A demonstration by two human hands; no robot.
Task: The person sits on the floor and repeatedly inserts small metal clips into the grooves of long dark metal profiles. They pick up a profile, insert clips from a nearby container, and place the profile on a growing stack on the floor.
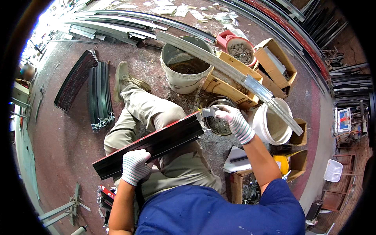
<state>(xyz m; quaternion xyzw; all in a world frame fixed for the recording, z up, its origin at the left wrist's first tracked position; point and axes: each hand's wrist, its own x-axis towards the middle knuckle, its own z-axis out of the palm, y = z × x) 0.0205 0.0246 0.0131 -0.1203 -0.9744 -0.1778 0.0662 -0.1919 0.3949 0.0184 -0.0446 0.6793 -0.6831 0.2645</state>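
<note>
A long black metal profile (pixel 164 139) with a red strip along its far edge lies slantwise across my lap. My left hand (pixel 135 166), in a striped knit glove, is closed around its lower left part, thumb on the near side. At the profile's upper right end sits a small silvery metal piece (pixel 207 112). My right hand (pixel 238 124), gloved alike, pinches that piece between thumb and fingers. Just beneath it stands a round tin (pixel 220 135) with small bits inside. How the piece joins the profile's end is too small to make out.
Two bundles of black profiles (pixel 100 92) lie on the floor at left. Ahead stand a grey-white bucket (pixel 184 80), a wooden box (pixel 225 92) and a red tub (pixel 239 51). A long metal bar (pixel 231 72) spans them to a white bucket (pixel 270 121). Cardboard boxes (pixel 299 162) stand at right.
</note>
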